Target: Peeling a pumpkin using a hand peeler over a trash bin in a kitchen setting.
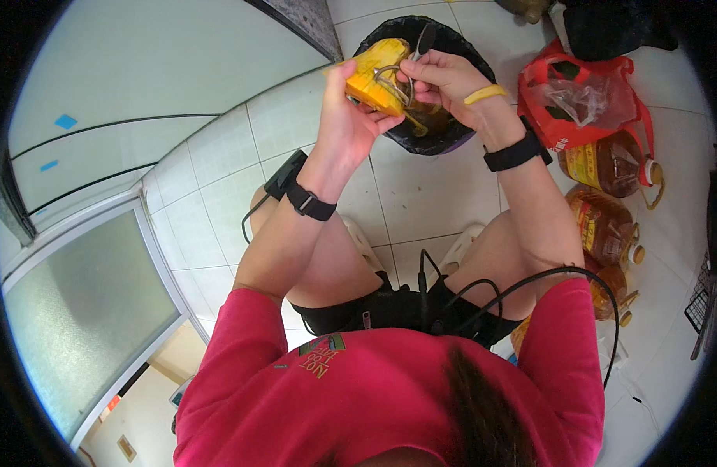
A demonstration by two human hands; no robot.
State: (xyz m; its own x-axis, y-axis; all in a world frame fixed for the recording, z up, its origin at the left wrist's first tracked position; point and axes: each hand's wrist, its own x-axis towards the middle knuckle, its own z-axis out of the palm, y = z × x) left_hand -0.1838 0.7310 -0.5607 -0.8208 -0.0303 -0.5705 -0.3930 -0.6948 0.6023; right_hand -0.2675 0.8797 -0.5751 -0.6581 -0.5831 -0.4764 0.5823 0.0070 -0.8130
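Observation:
My left hand (354, 125) grips a piece of orange-yellow pumpkin (379, 57) from below and the side. In my right hand (449, 82) is a metal peeler (425, 39) with a dark handle end, its curved head against the pumpkin's near side. A strip of yellow peel (484, 94) clings to my right wrist. Both hands are above a bin lined with a black plastic bag (431, 146). Inside the bin, some peelings (416, 125) show, partly hidden by my hands.
To the right stand a red bag (536, 111) with clear plastic in it and several large oil bottles (604, 225). A cabinet panel (177, 52) rises at left, above a frosted-glass door (96, 292). A black cable (604, 283) loops past my right arm.

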